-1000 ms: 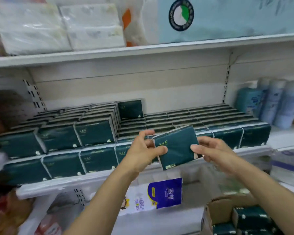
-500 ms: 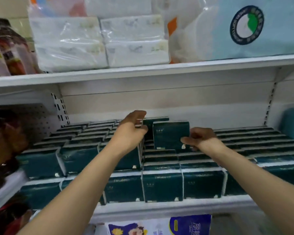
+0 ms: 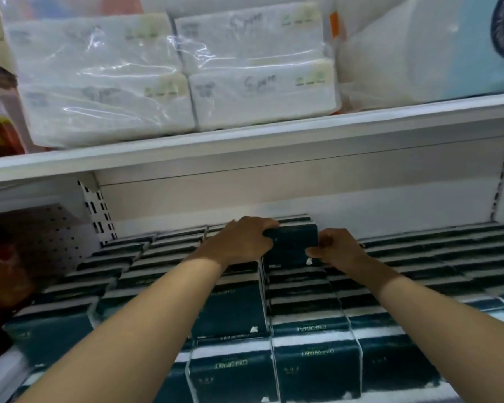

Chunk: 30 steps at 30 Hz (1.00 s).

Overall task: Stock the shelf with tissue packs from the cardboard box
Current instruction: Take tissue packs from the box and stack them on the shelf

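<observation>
A dark green tissue pack (image 3: 291, 242) stands upright near the back of the white shelf (image 3: 303, 199), on top of the lower layer of packs. My left hand (image 3: 242, 242) grips its left top edge. My right hand (image 3: 332, 248) pinches its right lower side. Rows of the same green packs (image 3: 312, 362) fill the shelf, two layers high on the left and one on the right. The cardboard box is out of view.
The shelf above (image 3: 245, 146) carries white wrapped tissue bundles (image 3: 169, 74) and a large pale blue pack (image 3: 448, 50). A perforated side panel (image 3: 41, 237) and reddish goods (image 3: 0, 135) lie to the left. There is bare shelf wall behind the packs.
Both hands carried the green pack from the shelf front up and back to the rear of the rows. The view came closer and rose, and the cardboard box dropped out of sight.
</observation>
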Available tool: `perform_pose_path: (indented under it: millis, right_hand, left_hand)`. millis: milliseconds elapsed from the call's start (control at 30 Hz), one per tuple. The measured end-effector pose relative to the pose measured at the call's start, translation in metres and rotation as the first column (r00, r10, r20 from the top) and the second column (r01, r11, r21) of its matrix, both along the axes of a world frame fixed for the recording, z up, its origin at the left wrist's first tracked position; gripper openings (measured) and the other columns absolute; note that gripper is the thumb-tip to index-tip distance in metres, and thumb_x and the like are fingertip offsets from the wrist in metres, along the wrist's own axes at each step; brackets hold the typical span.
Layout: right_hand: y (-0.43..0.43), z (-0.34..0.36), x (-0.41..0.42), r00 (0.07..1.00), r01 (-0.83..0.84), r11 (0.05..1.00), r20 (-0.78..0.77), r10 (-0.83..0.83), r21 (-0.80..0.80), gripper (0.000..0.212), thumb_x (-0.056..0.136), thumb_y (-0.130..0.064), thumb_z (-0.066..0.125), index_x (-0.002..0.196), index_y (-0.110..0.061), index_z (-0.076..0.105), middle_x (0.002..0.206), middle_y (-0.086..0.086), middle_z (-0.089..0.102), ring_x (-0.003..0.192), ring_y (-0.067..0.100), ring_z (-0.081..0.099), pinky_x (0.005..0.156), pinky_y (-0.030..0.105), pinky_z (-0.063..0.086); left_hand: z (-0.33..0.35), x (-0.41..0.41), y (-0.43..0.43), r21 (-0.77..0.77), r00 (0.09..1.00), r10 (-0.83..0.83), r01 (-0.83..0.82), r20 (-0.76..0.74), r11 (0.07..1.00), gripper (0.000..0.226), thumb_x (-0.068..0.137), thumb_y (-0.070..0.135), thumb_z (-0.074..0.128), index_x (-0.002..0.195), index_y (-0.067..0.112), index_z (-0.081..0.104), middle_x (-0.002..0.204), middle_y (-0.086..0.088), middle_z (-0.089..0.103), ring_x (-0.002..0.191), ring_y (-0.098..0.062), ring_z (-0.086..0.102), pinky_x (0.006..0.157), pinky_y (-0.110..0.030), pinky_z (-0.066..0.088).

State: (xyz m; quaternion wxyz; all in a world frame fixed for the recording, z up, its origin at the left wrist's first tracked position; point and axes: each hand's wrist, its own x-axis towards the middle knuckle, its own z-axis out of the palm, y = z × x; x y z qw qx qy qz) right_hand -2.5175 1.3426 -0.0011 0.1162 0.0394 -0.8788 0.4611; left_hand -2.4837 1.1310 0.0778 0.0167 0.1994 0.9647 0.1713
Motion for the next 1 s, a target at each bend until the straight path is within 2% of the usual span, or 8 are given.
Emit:
perform_pose_path:
  millis: [167,300,433,533,633,800,933,1000]
  right_hand:
    - [-0.007,0.0,-0.003,0.998,0.054,0.991,-0.022,-0.052,0.125,0.021,0.081,-0.015,0.076,0.083,0.002,0.064,0.091,0.019,0.068,0.082,0.025,0.061,0.076,0.03,0.047]
    - [-0.008,-0.001,-0.001,0.997,0.074,0.987,0.009,-0.076,0.143,0.033,0.082,-0.018,0.075,0.104,0.005,0.066,0.103,0.018,0.068,0.088,0.023,0.062,0.073,0.024,0.043]
    - [0.001,-0.003,0.016,0.997,0.081,0.997,0.016,-0.081,0.012,0.06,0.084,-0.028,0.074,0.133,-0.006,0.047,0.12,0.009,0.055,0.101,0.017,0.055,0.079,0.013,0.042]
    - [0.017,0.004,0.038,0.992,0.097,0.995,-0.089,-0.095,0.022,0.045,0.087,-0.031,0.07,0.125,-0.01,0.056,0.114,0.005,0.061,0.104,0.018,0.059,0.088,0.023,0.043]
    - [0.034,0.011,0.069,0.983,0.111,0.994,-0.146,-0.113,-0.018,0.026,0.088,-0.023,0.069,0.111,-0.01,0.066,0.102,0.001,0.066,0.095,0.016,0.062,0.086,0.024,0.047]
    - [0.079,0.004,0.125,0.961,0.129,0.99,-0.237,-0.14,-0.061,0.008,0.089,-0.011,0.065,0.095,-0.011,0.07,0.088,0.003,0.071,0.08,0.013,0.065,0.067,0.01,0.048]
    - [0.124,-0.013,0.177,0.938,0.191,0.98,-0.283,-0.2,-0.058,0.007,0.091,-0.011,0.064,0.093,-0.009,0.071,0.081,-0.001,0.067,0.069,-0.005,0.057,0.065,0.006,0.041]
    - [0.147,-0.029,0.204,0.927,0.237,0.967,-0.277,-0.253,-0.091,0.009,0.092,-0.013,0.062,0.089,-0.01,0.07,0.078,-0.002,0.066,0.068,-0.004,0.058,0.067,0.011,0.044]
  left_hand:
    - [-0.003,-0.008,0.004,-0.091,1.0,0.007,-0.007,0.005,0.996,0.052,0.099,0.025,0.046,0.149,0.028,0.031,0.156,-0.002,0.03,0.136,-0.021,0.037,0.114,-0.034,0.026]
    - [-0.005,-0.008,0.007,-0.133,1.0,0.015,-0.015,0.004,0.991,0.053,0.099,0.026,0.047,0.149,0.027,0.031,0.152,-0.006,0.037,0.131,-0.024,0.043,0.109,-0.031,0.032]
    - [0.001,0.003,0.007,-0.069,0.999,0.017,-0.019,-0.034,0.997,0.052,0.098,0.025,0.05,0.148,0.025,0.034,0.15,-0.006,0.038,0.132,-0.024,0.041,0.111,-0.034,0.032]
    - [0.007,0.026,0.016,0.032,0.989,-0.019,0.023,-0.144,0.999,0.047,0.1,0.027,0.047,0.146,0.027,0.036,0.152,0.001,0.036,0.135,-0.019,0.037,0.107,-0.025,0.029]
    - [0.005,0.057,0.039,0.182,0.981,-0.023,0.059,-0.192,0.981,0.042,0.1,0.028,0.049,0.141,0.031,0.043,0.145,0.008,0.044,0.131,-0.014,0.042,0.098,-0.019,0.028]
    - [-0.025,0.107,0.093,0.407,0.969,-0.167,0.229,-0.183,0.884,0.036,0.097,0.025,0.055,0.132,0.028,0.054,0.129,0.011,0.059,0.118,-0.002,0.053,0.106,-0.021,0.037]
    - [-0.056,0.148,0.138,0.594,0.959,-0.265,0.273,-0.102,0.757,0.03,0.095,0.018,0.057,0.124,0.026,0.06,0.114,0.011,0.067,0.103,0.005,0.061,0.094,-0.013,0.046]
    - [-0.08,0.169,0.16,0.627,0.943,-0.333,0.273,-0.023,0.73,0.029,0.095,0.016,0.057,0.123,0.025,0.061,0.111,0.009,0.068,0.101,0.004,0.062,0.09,-0.011,0.046]
